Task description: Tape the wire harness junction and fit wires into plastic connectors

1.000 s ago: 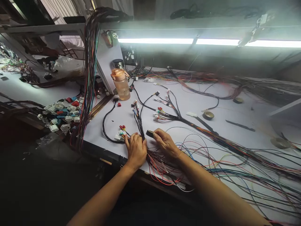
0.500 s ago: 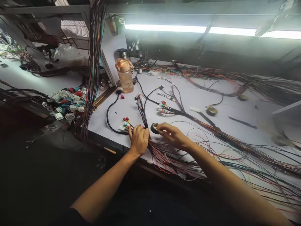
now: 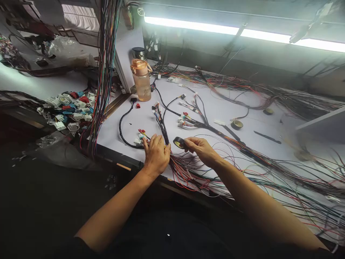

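My left hand [image 3: 157,154] is closed over a wire harness [image 3: 162,131] near the table's front edge, its thumb by the point where the branches meet. White, teal and red connectors [image 3: 140,136] stick out past its fingers. Between the thumb and fingers of my right hand [image 3: 201,149] is a roll of black tape [image 3: 178,142], tilted on edge just right of the harness. Loose red and dark wires [image 3: 185,172] fan out from under my left hand toward the right. What lies beneath the left palm is hidden.
A second taped harness [image 3: 221,135] runs across the white table. Behind stand an orange-lidded bottle [image 3: 142,81] and a dark-lidded one. Another tape roll [image 3: 237,125] lies to the right. At left, a wire bundle [image 3: 106,72] hangs beside a heap of connectors [image 3: 67,108].
My right hand has taken hold of the tape roll and turned it up off the table. The left hand stays on the harness. The view has shifted slightly.
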